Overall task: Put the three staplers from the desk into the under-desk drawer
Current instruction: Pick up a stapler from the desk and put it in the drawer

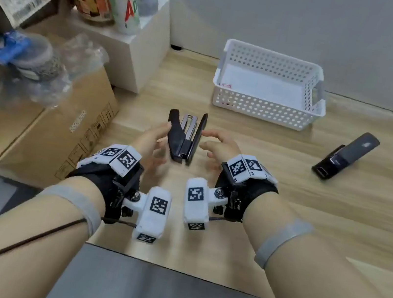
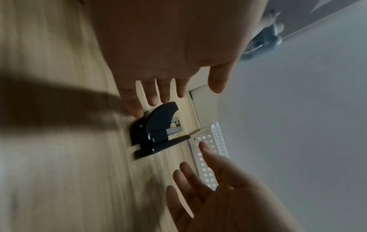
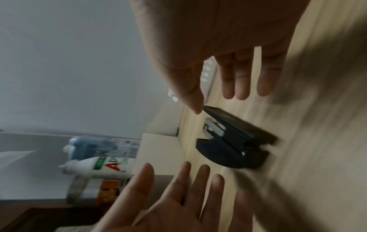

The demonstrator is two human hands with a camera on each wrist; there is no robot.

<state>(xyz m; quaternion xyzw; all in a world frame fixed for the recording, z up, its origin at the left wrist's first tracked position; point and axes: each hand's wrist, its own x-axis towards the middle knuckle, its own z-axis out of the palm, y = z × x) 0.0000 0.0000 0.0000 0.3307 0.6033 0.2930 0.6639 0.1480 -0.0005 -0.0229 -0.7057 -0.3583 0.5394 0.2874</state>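
Wooden desk (image 1: 252, 163), black stapler (image 1: 185, 137), seemingly ungripped

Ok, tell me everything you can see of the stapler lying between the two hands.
The black stapler lies on its side on the wooden desk, in front of the white perforated basket. It looks like dark plastic, with a silvery metal staple channel showing between the curved top arm and the flat base, which splay apart from the hinge. The hinge end points toward the person. The left hand and right hand flank it with fingers straight; neither grips it, though a left fingertip seems at its edge.
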